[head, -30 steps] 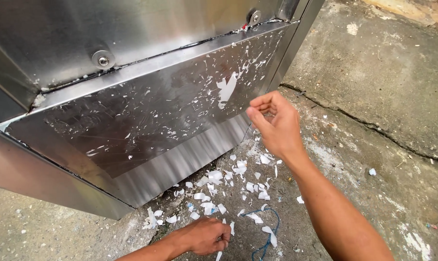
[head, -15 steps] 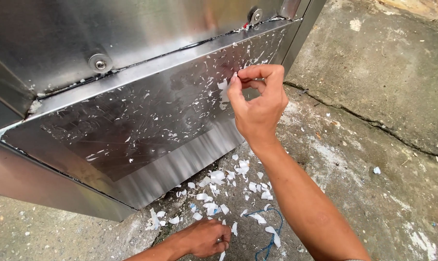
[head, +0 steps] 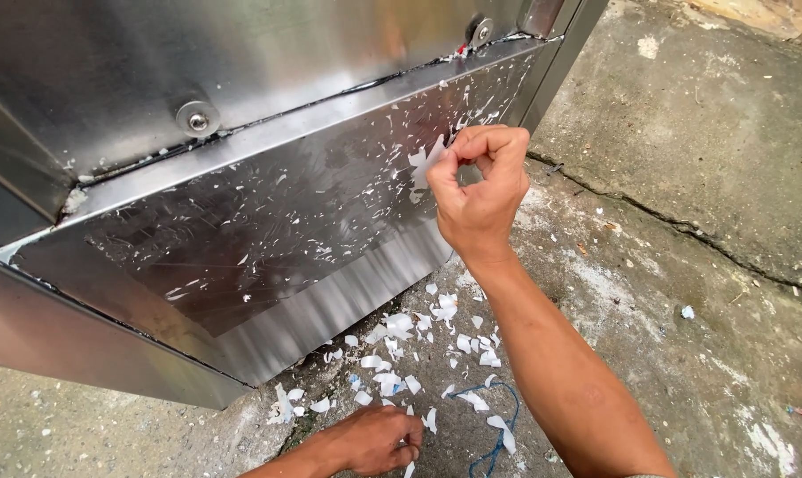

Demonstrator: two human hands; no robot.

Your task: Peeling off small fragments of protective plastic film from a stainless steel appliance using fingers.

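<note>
Two bare hands show in the head view. The right hand (head: 479,190) pinches a white film scrap (head: 426,162) stuck on the steel panel (head: 268,221), thumb and fingers closed on it. The left hand (head: 374,440) rests on the concrete floor (head: 684,230), loosely curled and holding nothing, among peeled white flakes (head: 401,327) beside a blue string (head: 498,434).

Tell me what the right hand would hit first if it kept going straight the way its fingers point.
The right hand points at the steel panel, its fingertips pinched at a white film scrap stuck there. That scrap and the metal behind it come first; contact already looks made, though depth is hard to judge.
</note>
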